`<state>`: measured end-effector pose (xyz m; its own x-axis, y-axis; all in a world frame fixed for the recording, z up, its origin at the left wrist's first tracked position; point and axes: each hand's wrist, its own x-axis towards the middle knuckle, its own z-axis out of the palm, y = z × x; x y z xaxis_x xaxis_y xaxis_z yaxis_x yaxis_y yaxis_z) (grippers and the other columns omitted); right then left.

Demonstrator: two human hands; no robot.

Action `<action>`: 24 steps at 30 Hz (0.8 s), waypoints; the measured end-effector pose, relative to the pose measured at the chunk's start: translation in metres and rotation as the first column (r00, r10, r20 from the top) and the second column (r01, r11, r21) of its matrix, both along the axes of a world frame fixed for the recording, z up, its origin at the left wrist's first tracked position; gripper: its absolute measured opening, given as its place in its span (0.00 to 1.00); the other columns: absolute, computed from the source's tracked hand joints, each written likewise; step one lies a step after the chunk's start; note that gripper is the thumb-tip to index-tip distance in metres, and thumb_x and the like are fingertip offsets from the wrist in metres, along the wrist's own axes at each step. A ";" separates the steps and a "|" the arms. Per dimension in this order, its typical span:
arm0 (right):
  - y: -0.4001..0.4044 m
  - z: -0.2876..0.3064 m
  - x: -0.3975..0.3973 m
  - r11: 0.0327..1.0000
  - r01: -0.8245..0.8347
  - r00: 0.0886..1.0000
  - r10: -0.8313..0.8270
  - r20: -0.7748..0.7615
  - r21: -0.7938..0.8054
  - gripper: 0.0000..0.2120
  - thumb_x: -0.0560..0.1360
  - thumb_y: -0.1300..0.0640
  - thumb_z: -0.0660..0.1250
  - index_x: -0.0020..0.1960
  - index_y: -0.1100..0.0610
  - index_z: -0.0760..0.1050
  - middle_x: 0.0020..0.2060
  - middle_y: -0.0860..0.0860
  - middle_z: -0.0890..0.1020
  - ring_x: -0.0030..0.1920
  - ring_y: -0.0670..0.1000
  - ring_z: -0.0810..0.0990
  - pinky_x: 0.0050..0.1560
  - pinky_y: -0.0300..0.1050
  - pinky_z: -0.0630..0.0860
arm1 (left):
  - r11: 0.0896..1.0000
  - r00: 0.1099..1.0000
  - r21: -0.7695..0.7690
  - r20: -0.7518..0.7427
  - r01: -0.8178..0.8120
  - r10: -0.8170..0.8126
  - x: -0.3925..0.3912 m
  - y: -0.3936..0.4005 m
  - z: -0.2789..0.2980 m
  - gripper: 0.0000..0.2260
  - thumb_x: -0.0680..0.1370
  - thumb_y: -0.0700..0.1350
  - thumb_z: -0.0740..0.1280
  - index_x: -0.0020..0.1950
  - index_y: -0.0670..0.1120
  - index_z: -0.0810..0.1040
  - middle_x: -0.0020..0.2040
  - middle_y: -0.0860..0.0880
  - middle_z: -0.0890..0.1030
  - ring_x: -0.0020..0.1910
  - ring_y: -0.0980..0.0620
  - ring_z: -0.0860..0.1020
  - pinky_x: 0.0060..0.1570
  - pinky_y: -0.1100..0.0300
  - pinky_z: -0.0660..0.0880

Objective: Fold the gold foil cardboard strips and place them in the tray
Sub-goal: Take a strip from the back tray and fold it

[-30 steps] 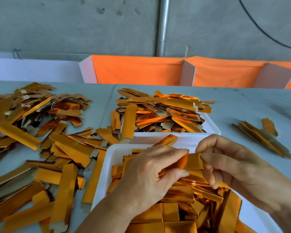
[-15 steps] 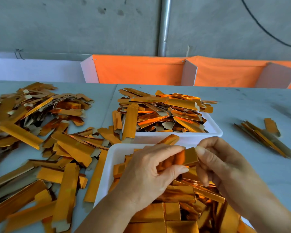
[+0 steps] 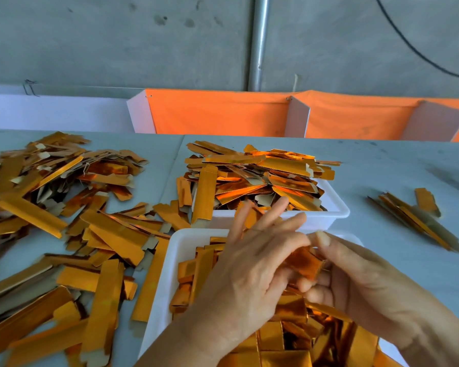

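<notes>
Near tray (image 3: 170, 260) sits at six o'clock, far tray (image 3: 337, 207) at twelve behind it, loose strips (image 3: 64, 221) at nine, small bundle (image 3: 419, 221) at three.

Hands (image 3: 252, 263) (image 3: 355, 276) together, left fingers splayed

Grey table (image 3: 382, 165) | two white trays (image 3: 337, 207) of gold strips | loose gold strips (image 3: 64, 207) left | small bundle (image 3: 419, 218) right
</notes>
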<state>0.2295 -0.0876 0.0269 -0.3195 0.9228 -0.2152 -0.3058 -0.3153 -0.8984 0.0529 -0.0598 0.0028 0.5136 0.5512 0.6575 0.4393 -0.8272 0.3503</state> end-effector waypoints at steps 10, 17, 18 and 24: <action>-0.015 0.010 -0.025 0.870 0.045 0.538 -0.436 0.721 0.492 0.22 0.62 0.48 0.79 0.45 0.34 0.68 0.40 0.35 0.82 0.38 0.38 0.82 0.35 0.27 0.73 | 0.779 0.806 -0.542 0.586 0.316 0.081 -0.009 -0.002 0.008 0.25 0.72 0.54 0.70 0.65 0.55 0.65 0.63 0.67 0.73 0.62 0.63 0.74 0.54 0.70 0.73; -0.012 -0.011 -0.034 0.790 -0.153 0.363 -0.514 0.777 0.594 0.27 0.58 0.33 0.71 0.51 0.37 0.63 0.43 0.34 0.78 0.48 0.33 0.77 0.49 0.29 0.74 | 0.798 0.835 -0.538 0.544 0.272 0.083 -0.010 0.003 0.004 0.17 0.71 0.52 0.71 0.57 0.54 0.73 0.53 0.53 0.82 0.56 0.53 0.79 0.56 0.55 0.76; -0.011 -0.008 -0.032 0.800 -0.157 0.402 -0.483 0.778 0.579 0.28 0.57 0.30 0.69 0.52 0.36 0.64 0.45 0.34 0.79 0.50 0.33 0.77 0.49 0.30 0.75 | 0.802 0.842 -0.540 0.531 0.254 0.091 -0.012 0.004 0.003 0.15 0.71 0.54 0.70 0.56 0.56 0.74 0.53 0.54 0.82 0.56 0.53 0.79 0.57 0.53 0.76; 0.005 0.030 -0.012 0.745 0.049 0.737 -0.477 0.479 0.665 0.15 0.68 0.36 0.64 0.53 0.39 0.75 0.44 0.44 0.81 0.41 0.43 0.80 0.39 0.36 0.78 | 0.791 0.925 -0.576 0.379 0.207 0.034 -0.014 0.000 0.004 0.14 0.77 0.54 0.60 0.62 0.56 0.72 0.53 0.57 0.82 0.55 0.55 0.79 0.55 0.53 0.77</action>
<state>0.2179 -0.0823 0.0572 -0.0452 0.9401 0.3380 0.3643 0.3305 -0.8707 0.0389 -0.0597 0.0068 0.3785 0.8553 0.3539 0.1232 -0.4255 0.8965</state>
